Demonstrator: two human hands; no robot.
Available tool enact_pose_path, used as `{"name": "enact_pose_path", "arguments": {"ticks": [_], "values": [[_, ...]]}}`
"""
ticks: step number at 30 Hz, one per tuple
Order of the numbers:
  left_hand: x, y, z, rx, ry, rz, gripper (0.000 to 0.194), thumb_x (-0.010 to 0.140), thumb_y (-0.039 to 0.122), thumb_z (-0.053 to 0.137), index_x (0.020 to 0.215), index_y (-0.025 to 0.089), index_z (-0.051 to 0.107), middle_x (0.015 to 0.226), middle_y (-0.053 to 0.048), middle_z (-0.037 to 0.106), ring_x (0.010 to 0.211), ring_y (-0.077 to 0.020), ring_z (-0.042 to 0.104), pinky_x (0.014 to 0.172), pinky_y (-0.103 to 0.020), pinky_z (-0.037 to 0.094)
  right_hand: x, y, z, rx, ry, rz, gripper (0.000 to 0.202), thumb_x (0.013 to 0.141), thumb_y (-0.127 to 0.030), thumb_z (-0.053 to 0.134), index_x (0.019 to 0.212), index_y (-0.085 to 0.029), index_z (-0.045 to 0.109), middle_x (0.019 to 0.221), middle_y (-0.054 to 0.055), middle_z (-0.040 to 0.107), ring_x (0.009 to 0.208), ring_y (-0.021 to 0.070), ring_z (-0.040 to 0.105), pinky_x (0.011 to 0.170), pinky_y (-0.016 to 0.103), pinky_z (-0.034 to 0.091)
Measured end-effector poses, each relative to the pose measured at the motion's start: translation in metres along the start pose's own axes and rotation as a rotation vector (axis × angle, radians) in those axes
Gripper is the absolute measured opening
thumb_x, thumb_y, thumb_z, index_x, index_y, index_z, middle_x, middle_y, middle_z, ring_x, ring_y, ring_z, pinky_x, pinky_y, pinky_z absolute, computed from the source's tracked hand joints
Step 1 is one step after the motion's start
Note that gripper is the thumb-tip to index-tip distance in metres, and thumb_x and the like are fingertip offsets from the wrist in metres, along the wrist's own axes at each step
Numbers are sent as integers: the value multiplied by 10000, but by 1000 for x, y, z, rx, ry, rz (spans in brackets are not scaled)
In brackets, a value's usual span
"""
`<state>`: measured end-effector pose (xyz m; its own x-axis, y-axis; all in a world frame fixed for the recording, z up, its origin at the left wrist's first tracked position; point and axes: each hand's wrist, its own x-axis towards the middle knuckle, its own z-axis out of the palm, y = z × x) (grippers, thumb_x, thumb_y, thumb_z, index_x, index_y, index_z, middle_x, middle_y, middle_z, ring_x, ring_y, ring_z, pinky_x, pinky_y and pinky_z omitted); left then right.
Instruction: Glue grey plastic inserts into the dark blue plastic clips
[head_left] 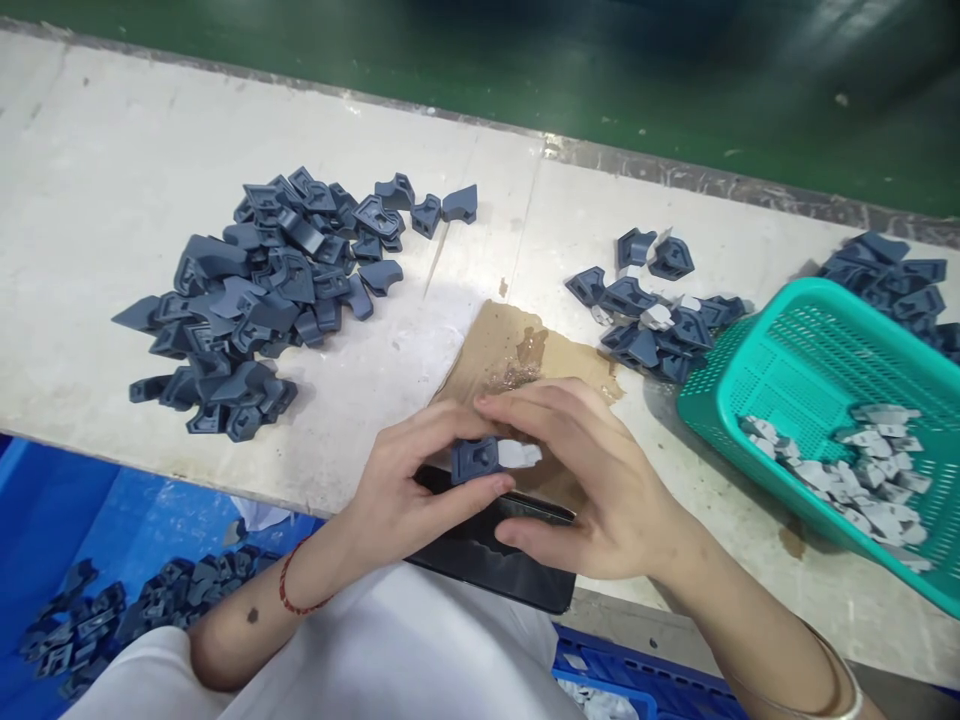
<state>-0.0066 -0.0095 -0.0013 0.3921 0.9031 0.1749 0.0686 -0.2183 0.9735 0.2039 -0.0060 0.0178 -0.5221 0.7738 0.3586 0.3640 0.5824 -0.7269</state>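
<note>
My left hand (405, 480) is closed on a small dark blue-grey plastic part (474, 460), pinched between thumb and forefinger. A whitish piece (519, 455) sits against the right side of that part; whether it is inserted cannot be told. Around it curves my right hand (592, 480), its thumb and fingers apart, with the forefinger near my left fingertips. Below both hands lies a flat black glossy object (502, 560) at the table's front edge, partly hidden. Under the hands is a worn piece of brown cardboard (487, 345).
A large heap of dark parts (277, 270) lies left on the white table (97, 200). A smaller group (660, 330) mixes with whitish pieces. The green basket (750, 400) holds whitish pieces, with more dark parts (892, 285) behind. A blue bin (142, 500) with dark parts stands below left.
</note>
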Motion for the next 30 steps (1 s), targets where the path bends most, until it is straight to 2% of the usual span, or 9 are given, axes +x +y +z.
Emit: {"name": "enact_pose_path", "arguments": {"ticks": [5, 8, 11, 15, 18, 22, 24, 27, 30], "values": [[4, -2, 1, 76, 58, 172, 209, 900, 222, 801, 1099, 209, 740, 1056, -63, 729, 967, -174, 718, 849, -267, 599, -3, 3, -2, 348, 6, 208, 517, 1004, -600, 579, 1399, -266, 578, 1170, 63, 677, 1014, 197, 646, 859, 322, 547], [4, -3, 0, 170, 48, 213, 196, 908, 275, 798, 1082, 207, 741, 1068, -68, 707, 978, -181, 709, 858, -285, 602, -5, 2, -3, 592, -68, 392, 507, 1011, -618, 551, 1423, -323, 585, 1177, 36, 668, 1015, 176, 645, 816, 282, 548], [3, -3, 0, 231, 46, 253, 195, 926, 313, 780, 1088, 214, 734, 1052, -60, 701, 996, -186, 689, 898, -306, 589, -7, 1, -1, 784, -134, 500, 562, 990, -672, 543, 1454, -356, 563, 1276, 33, 662, 1113, 192, 656, 876, 285, 563], [4, -3, 1, 289, 23, 318, 187, 968, 365, 723, 1081, 217, 737, 1074, -64, 691, 1031, -189, 661, 923, -317, 572, -6, -2, 2, 924, -171, 530, 612, 974, -665, 580, 1512, -385, 500, 1476, 29, 595, 1305, 226, 622, 1039, 320, 542], [5, -3, 2, 312, 16, 350, 197, 979, 372, 707, 1082, 207, 735, 1074, -70, 688, 1043, -191, 653, 922, -314, 565, -6, -1, 3, 970, -183, 513, 581, 985, -618, 604, 1521, -421, 492, 1530, 2, 569, 1378, 213, 588, 1105, 307, 513], [6, -4, 3, 292, 44, 347, 192, 978, 375, 708, 1094, 224, 733, 1062, -60, 692, 1032, -193, 657, 914, -322, 569, -7, 1, 3, 978, -207, 487, 670, 939, -572, 702, 1551, -455, 454, 1653, -18, 450, 1492, 232, 482, 1145, 310, 492], [6, -4, 3, 285, 43, 346, 181, 977, 360, 711, 1106, 235, 734, 1072, -58, 696, 1036, -197, 661, 915, -327, 571, -6, 2, 3, 995, -205, 475, 658, 947, -524, 715, 1550, -468, 457, 1641, -24, 467, 1497, 225, 477, 1163, 316, 480], [6, -3, 3, 296, 34, 353, 189, 978, 315, 716, 1154, 245, 717, 1098, -54, 698, 1068, -192, 660, 943, -320, 561, -5, 2, 3, 969, -206, 433, 649, 961, -473, 715, 1556, -468, 455, 1575, -11, 547, 1450, 225, 534, 1124, 330, 519], [5, -3, 3, 268, 26, 304, 361, 953, 370, 747, 1281, 247, 660, 1233, -75, 676, 1172, -207, 639, 1032, -340, 534, -5, 1, -5, 676, -131, 388, 686, 936, -431, 754, 1561, -425, 471, 1525, 28, 597, 1295, 238, 653, 980, 323, 595]]}}
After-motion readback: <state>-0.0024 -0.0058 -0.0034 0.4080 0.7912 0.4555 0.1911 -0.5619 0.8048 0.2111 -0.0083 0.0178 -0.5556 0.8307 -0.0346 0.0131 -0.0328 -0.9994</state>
